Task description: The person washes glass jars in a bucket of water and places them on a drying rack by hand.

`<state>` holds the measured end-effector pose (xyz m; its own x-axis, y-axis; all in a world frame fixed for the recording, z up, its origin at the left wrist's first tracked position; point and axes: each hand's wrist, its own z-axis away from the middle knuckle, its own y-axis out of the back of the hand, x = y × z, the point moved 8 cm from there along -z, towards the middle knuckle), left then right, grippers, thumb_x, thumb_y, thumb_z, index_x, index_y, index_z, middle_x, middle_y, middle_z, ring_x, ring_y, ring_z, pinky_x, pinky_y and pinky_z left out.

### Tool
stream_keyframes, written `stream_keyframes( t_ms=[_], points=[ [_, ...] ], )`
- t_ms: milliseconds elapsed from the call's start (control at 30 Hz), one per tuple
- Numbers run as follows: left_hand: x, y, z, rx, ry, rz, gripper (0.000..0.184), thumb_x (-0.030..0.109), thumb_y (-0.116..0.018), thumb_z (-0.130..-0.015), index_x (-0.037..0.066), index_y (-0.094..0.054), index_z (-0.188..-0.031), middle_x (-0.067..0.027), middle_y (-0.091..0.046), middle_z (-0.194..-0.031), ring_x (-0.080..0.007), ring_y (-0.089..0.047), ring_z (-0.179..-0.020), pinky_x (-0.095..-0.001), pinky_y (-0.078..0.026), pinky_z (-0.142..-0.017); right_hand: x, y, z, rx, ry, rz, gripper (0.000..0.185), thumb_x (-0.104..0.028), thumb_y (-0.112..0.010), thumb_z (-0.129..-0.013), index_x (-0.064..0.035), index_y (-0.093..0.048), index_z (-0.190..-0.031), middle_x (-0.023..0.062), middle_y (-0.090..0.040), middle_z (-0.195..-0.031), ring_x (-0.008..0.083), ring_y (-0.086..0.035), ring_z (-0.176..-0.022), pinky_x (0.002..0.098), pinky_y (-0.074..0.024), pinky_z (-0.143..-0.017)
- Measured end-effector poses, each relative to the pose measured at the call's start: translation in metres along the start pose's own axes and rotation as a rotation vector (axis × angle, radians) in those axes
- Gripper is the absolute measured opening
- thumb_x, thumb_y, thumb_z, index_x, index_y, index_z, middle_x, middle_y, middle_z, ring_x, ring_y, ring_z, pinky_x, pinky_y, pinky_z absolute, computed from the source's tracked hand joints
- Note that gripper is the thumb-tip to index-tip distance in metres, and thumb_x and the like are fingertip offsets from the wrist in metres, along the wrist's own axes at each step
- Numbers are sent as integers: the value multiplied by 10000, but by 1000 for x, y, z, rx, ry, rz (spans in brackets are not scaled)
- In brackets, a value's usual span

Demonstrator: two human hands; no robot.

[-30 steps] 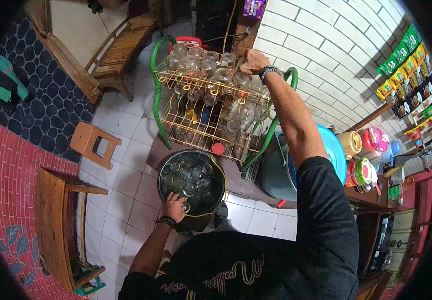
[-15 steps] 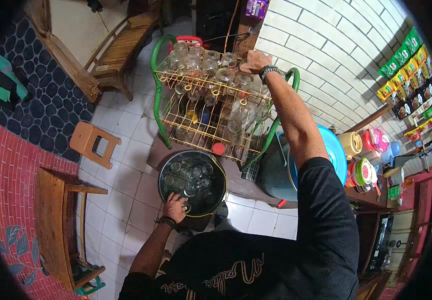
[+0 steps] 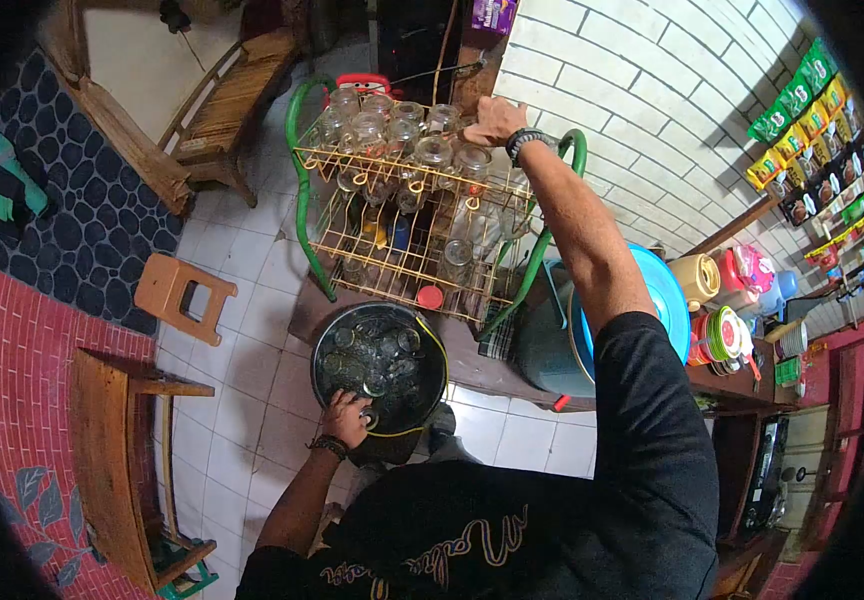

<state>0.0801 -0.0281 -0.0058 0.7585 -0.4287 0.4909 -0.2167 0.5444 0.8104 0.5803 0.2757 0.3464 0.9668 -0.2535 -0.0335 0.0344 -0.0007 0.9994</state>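
Note:
My left hand (image 3: 345,420) is at the near left rim of a black bucket (image 3: 444,385), fingers curled around a glass (image 3: 369,417). Inside the bucket lie several wet clear glasses (image 3: 377,350). My right hand (image 3: 497,122) reaches to the back right of the upper tier of a yellow wire rack (image 3: 382,250) with green tube sides. Its fingers are bent downward next to upturned glass jars (image 3: 434,152); what they hold is hidden. More glassware (image 3: 457,258) and a red lid (image 3: 430,297) show in the lower tier.
A large tub with a blue lid (image 3: 657,300) stands right of the rack, under my right forearm. A brown plastic stool (image 3: 184,297) and a wooden bench (image 3: 112,460) are on the left. Sachets (image 3: 802,130) hang along the tiled wall (image 3: 612,90).
The view has shifted slightly, moving the rack and bucket a little left and up in the picture. Both hands keep about the same places at the bucket and the rack.

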Motion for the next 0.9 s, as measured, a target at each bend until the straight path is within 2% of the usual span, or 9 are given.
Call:
stream_keyframes(
  t_ms=[100, 233, 300, 333, 400, 433, 533, 600, 900],
  points=[
    [-9, -9, -3, -16, 18, 23, 469, 169, -700, -885, 174, -698, -1353, -166, -577, -1486, -417, -433, -1456, -495, -368, -1225, -7, 1, 3, 158, 38, 4, 624, -568, -686, -722, -91, -687, -1124, 223, -704, -1218, 393, -672, -1195, 759, -319, -1079],
    [-3, -2, 1, -2, 19, 14, 482, 154, -705, -885, 179, -693, -1366, -167, -575, -1491, -417, -438, -1453, -498, -376, -1219, -5, 0, 0, 81, -3, -9, 565, -515, -621, -779, -51, -735, -1079, 254, -736, -1167, 424, -690, -1158, 762, -330, -1056],
    [-1, 1, 1, -18, 45, 4, 482, 159, -712, -884, 177, -692, -1366, -170, -573, -1493, -419, -443, -1447, -505, -380, -1215, 2, 2, -8, 18, -72, -55, 541, -481, -623, -824, -65, -735, -1151, 244, -729, -1237, 401, -682, -1207, 735, -387, -1051],
    [0, 1, 2, -18, 47, 5, 482, 159, -712, -884, 177, -692, -1366, -170, -573, -1493, -419, -443, -1447, -505, -380, -1215, 12, 5, -16, 76, -31, -134, 507, -403, -579, -809, -1, -745, -1069, 283, -747, -1123, 457, -720, -1075, 591, -544, -914],
    [0, 1, 2, 0, 68, 10, 470, 168, -714, -886, 176, -697, -1355, -168, -570, -1495, -419, -443, -1447, -506, -376, -1217, 29, 6, -38, 160, 101, -98, 494, -381, -569, -785, 27, -750, -996, 299, -747, -1002, 488, -733, -958, 487, -601, -779],
    [-2, 0, 3, -3, 69, 12, 470, 168, -714, -886, 176, -697, -1355, -168, -570, -1495, -419, -443, -1447, -506, -376, -1217, 20, 27, -14, 179, 179, -52, 470, -351, -594, -749, 15, -758, -994, 301, -741, -953, 486, -736, -924, 498, -601, -766],
    [3, 6, 1, 2, 38, 31, 459, 171, -716, -882, 178, -706, -1341, -167, -575, -1490, -422, -439, -1449, -508, -374, -1218, 32, 15, -8, 77, 341, 48, 510, -219, -675, -682, -87, -765, -1166, 281, -751, -981, 436, -744, -949, 485, -611, -830],
    [6, 9, 2, -24, 63, 40, 455, 162, -709, -876, 163, -710, -1331, -180, -587, -1473, -407, -455, -1439, -502, -352, -1232, 44, 5, -1, -31, 272, -23, 574, -164, -697, -679, -137, -748, -1250, 272, -759, -1021, 409, -744, -997, 474, -616, -862],
    [14, 16, 3, -13, -45, 64, 448, 169, -713, -866, 124, -707, -1312, -195, -641, -1384, -382, -515, -1386, -491, -298, -1263, 61, -13, -11, 130, 219, -2, 471, -161, -768, -712, -110, -753, -1180, 255, -746, -1090, 416, -730, -1043, 469, -615, -925]
  ],
)
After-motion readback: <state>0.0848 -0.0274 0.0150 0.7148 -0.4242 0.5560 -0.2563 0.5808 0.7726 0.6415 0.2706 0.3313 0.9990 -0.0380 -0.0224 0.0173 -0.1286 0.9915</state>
